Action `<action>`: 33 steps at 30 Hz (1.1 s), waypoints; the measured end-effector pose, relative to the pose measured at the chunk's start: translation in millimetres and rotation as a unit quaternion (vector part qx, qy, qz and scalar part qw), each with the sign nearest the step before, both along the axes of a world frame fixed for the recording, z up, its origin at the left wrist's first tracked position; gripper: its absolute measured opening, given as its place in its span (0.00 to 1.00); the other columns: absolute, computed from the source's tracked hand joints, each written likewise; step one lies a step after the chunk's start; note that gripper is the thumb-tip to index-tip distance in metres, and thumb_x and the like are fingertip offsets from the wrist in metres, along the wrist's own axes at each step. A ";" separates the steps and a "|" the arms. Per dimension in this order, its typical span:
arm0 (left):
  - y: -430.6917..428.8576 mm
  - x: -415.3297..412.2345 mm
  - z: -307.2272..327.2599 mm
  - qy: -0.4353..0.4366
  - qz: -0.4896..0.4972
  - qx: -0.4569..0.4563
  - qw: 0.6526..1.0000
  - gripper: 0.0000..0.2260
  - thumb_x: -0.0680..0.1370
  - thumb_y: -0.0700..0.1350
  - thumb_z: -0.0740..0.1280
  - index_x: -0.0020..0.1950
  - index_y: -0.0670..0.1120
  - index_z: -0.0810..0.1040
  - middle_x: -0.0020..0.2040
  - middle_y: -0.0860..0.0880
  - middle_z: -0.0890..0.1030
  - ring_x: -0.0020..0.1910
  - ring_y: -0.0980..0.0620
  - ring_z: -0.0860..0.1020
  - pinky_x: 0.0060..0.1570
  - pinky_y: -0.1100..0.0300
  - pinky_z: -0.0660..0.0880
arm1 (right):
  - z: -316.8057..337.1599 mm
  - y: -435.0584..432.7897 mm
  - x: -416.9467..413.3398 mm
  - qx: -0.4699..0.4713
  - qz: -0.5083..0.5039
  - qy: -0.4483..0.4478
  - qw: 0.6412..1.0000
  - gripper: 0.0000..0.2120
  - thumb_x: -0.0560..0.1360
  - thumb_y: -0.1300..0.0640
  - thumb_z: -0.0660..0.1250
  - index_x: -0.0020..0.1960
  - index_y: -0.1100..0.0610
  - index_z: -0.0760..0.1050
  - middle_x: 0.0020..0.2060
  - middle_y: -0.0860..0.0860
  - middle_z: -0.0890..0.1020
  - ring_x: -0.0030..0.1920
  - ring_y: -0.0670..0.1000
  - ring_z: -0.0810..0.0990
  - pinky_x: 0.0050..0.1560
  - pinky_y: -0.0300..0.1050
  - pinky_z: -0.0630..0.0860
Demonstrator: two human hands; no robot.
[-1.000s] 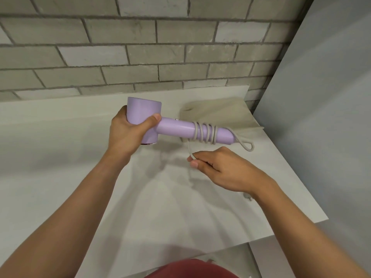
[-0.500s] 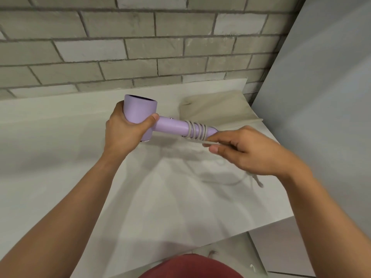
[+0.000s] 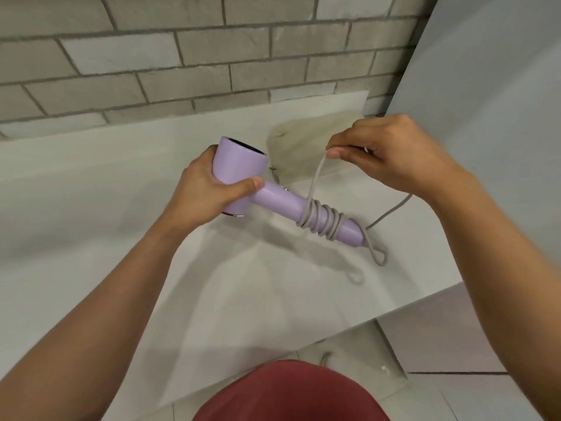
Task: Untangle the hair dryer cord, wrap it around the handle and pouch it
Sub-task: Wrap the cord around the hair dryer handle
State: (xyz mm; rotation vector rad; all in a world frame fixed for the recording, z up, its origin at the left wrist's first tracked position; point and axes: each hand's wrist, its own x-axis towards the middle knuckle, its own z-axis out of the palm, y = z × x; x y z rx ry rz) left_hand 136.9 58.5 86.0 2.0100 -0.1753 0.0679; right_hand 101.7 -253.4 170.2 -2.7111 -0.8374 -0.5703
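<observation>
Right grip pinches cord above the handle (coils below).

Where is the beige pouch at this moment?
In the head view, the pouch lies on the white counter at the back right, near the brick wall, behind the hair dryer and partly hidden by the right hand.

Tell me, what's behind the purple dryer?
A beige pouch lies on the counter behind the dryer, by the brick wall. The right hand, pinching the cord, hides its right part.
</observation>
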 end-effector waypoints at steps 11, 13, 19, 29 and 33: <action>1.4 -15.5 -0.8 0.080 -0.087 -0.207 0.971 0.23 0.64 0.58 0.79 0.56 0.51 0.82 0.50 0.51 0.87 0.49 0.49 0.86 0.41 0.57 0.82 | -47.2 -1.0 1.1 0.121 -0.030 0.090 0.988 0.12 0.84 0.49 0.68 0.59 0.54 0.86 0.46 0.26 0.79 0.43 0.29 0.80 0.47 0.29 0.74; -0.4 -16.3 1.3 0.078 -0.082 -0.231 0.966 0.23 0.65 0.57 0.79 0.57 0.50 0.82 0.51 0.49 0.87 0.51 0.46 0.86 0.43 0.54 0.82 | -55.3 -1.2 -0.2 0.127 -0.044 0.103 0.986 0.14 0.85 0.49 0.65 0.60 0.55 0.85 0.41 0.26 0.80 0.41 0.33 0.80 0.47 0.35 0.76; -12.7 -13.7 16.3 0.066 -0.067 -0.275 0.957 0.22 0.67 0.56 0.78 0.56 0.47 0.82 0.49 0.47 0.87 0.49 0.45 0.86 0.42 0.49 0.82 | -64.6 11.3 -12.8 0.139 -0.085 0.182 0.970 0.21 0.84 0.40 0.57 0.64 0.50 0.82 0.54 0.47 0.86 0.58 0.53 0.83 0.59 0.45 0.76; -46.7 4.9 37.7 0.023 0.031 -0.267 0.963 0.28 0.64 0.58 0.79 0.59 0.46 0.81 0.52 0.48 0.87 0.50 0.47 0.86 0.43 0.52 0.82 | -66.1 22.2 -36.5 0.050 -0.094 0.205 0.973 0.21 0.86 0.38 0.53 0.72 0.43 0.76 0.60 0.45 0.86 0.54 0.53 0.83 0.56 0.55 0.80; -56.3 8.6 33.5 0.005 0.076 -0.222 0.972 0.27 0.63 0.61 0.79 0.57 0.49 0.81 0.51 0.52 0.87 0.49 0.52 0.86 0.42 0.55 0.81 | -59.1 14.5 -42.1 0.047 -0.067 0.225 0.971 0.29 0.83 0.34 0.49 0.60 0.51 0.80 0.45 0.51 0.86 0.43 0.56 0.81 0.48 0.57 0.80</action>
